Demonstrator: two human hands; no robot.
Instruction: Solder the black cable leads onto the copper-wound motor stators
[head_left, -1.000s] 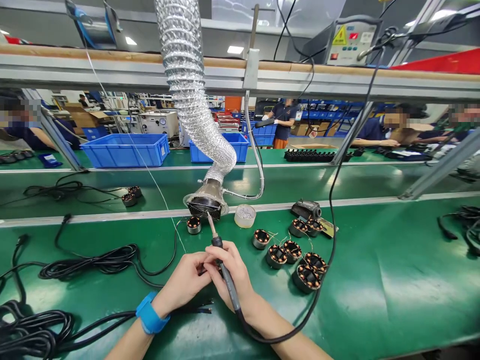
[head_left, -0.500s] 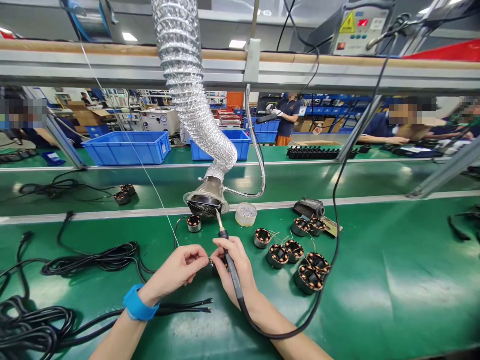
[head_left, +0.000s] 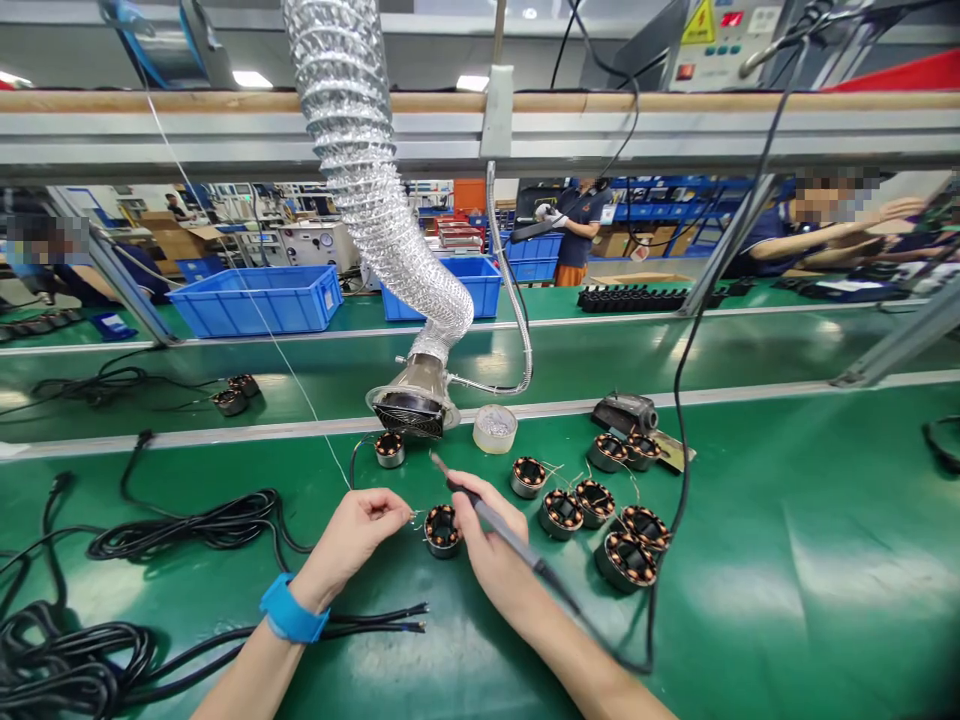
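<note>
A thin pale wire [head_left: 291, 370] runs down from above to my left hand [head_left: 365, 530], whose thumb and finger are pinched together on it. Just right of those fingertips, fine leads reach toward a round copper-wound stator [head_left: 442, 530] lying on the green mat. My right hand [head_left: 491, 535] is wrapped round a soldering iron [head_left: 499, 525], its tip pointing up and left below the black fume extractor [head_left: 410, 405]. Another stator [head_left: 389, 449] sits under the extractor, beside a round tub [head_left: 495, 428] of silvery material.
Several stators [head_left: 561, 513] lie right of my right hand, near a dark metal holder [head_left: 624, 413]. Coiled black cables [head_left: 187, 525] cover the left side. The iron's cord [head_left: 679, 400] hangs at the right. Blue bins [head_left: 259, 300] and people stand or sit beyond.
The iron has tilted over to the left in my right hand, which has moved slightly right, away from my left fingertips. The stator between my hands now shows fully.
</note>
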